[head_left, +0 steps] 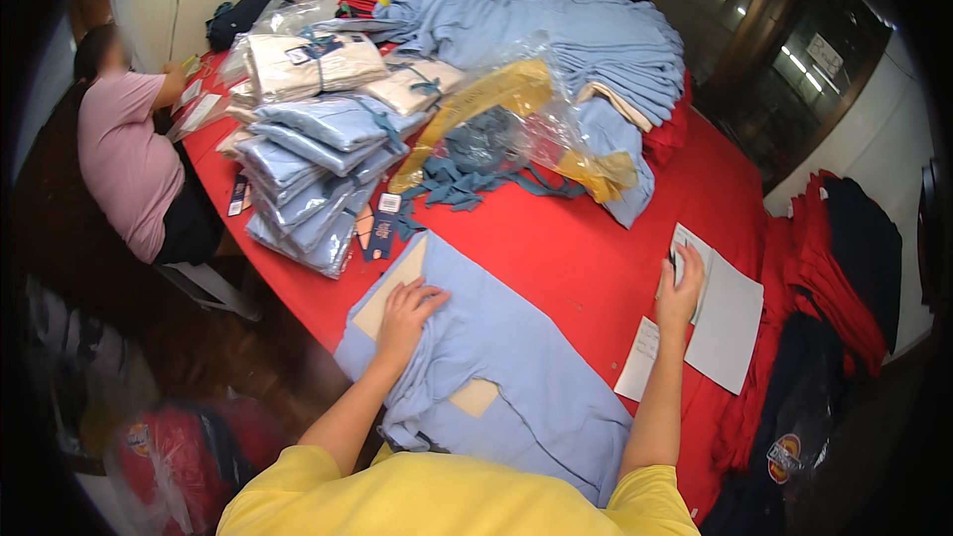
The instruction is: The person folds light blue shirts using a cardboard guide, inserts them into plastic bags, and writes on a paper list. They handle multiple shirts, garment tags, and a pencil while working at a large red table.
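Note:
A light blue knit garment (pixel 516 357) lies spread on the red-covered table in front of me, with a cream card panel (pixel 392 288) showing at its far left edge and another cream patch (pixel 475 397) near its middle. My left hand (pixel 409 316) rests flat on the garment beside the card, fingers stretched out. Over the open notebook (pixel 730 313) at the right is my right hand (pixel 680 288), its thumb and fingers curled about a slim dark pen (pixel 673 260), of which little shows. A small written slip (pixel 638 359) lies by my right forearm.
Bagged folded blue garments (pixel 318 169) and cream ones (pixel 313 65) are stacked at the left. Behind them rises a large blue garment pile (pixel 536 20). Yellow plastic (pixel 476 109) and teal ribbons (pixel 462 184) lie mid-table. A person in pink (pixel 129 149) sits at left. Red garments (pixel 824 268) hang right.

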A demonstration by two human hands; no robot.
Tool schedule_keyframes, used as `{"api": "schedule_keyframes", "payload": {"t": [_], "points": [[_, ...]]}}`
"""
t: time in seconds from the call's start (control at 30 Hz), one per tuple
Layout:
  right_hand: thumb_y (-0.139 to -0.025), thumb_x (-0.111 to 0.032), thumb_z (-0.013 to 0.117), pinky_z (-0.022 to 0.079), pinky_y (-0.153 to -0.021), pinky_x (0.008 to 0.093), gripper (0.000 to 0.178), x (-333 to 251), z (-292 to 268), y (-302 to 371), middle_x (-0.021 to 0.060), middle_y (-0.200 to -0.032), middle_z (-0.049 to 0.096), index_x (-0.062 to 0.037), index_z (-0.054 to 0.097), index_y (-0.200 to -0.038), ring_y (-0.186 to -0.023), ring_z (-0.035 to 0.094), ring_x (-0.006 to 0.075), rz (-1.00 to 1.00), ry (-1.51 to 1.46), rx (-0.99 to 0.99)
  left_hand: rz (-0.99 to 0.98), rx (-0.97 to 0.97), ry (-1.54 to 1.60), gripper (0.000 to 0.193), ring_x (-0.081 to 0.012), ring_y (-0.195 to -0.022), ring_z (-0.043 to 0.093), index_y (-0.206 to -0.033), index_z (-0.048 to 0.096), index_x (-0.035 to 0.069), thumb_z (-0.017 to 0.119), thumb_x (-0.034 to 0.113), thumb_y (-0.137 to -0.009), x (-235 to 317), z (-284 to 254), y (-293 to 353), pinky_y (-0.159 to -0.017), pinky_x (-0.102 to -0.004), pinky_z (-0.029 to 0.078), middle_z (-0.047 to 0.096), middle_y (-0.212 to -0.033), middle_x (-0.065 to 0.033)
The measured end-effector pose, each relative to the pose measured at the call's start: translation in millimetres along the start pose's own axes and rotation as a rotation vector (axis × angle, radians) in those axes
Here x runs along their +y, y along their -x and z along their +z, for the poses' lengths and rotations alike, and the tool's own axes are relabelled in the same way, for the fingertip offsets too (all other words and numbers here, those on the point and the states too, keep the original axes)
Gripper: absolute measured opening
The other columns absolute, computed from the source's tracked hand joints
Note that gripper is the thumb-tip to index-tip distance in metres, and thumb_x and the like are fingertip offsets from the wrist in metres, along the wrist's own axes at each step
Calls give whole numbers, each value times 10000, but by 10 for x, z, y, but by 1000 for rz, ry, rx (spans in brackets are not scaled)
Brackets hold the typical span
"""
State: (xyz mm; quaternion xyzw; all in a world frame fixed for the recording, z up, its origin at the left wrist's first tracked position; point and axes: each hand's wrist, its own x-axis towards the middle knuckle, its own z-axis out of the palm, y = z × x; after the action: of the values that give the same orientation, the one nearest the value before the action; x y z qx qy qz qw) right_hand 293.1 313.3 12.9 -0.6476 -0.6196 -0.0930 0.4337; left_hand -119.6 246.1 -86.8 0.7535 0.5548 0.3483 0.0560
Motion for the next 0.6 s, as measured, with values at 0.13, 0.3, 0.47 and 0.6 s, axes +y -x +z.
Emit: {"api": "schedule_keyframes", "payload": {"t": [0.13, 0.3, 0.47, 0.6], "points": [[-889, -108, 586, 353, -1049, 366, 251, -1186, 494, -108, 125, -1236, 575, -48, 632, -1128, -1212, 493, 272, -124, -353, -273, 0, -32, 38, 454, -264, -1252, 458, -1129, 652, 159, 482, -50, -763, -4, -41, -15, -1090, -491, 300, 585, -1169, -29], [-868, -66, 603, 391, -1019, 365, 244, -2243, 1095, -227, 125, -1197, 614, -35, 644, -1106, -1179, 529, 259, -272, -580, -549, 82, -173, -10, 443, -290, -1264, 437, -1216, 588, 141, 532, 37, -790, -93, -180, -67, -1077, -467, 318, 548, -1243, -41], [-862, -58, 614, 420, -978, 353, 221, -3276, 1540, -407, 124, -1164, 633, -28, 660, -1075, -1123, 567, 255, -329, -668, -666, 321, -493, 182, 547, -288, -1217, 458, -1221, 574, 132, 701, 193, -692, -525, -472, -357, -1005, -439, 373, 524, -1290, -46], [-847, -49, 616, 436, -947, 360, 215, -3987, 1974, -696, 126, -1134, 643, -34, 671, -1054, -1091, 576, 275, -365, -639, -646, 644, -656, 292, 552, -274, -1189, 469, -1153, 597, 68, 754, 257, -658, -948, -355, -716, -980, -439, 390, 503, -1323, -68]]}}
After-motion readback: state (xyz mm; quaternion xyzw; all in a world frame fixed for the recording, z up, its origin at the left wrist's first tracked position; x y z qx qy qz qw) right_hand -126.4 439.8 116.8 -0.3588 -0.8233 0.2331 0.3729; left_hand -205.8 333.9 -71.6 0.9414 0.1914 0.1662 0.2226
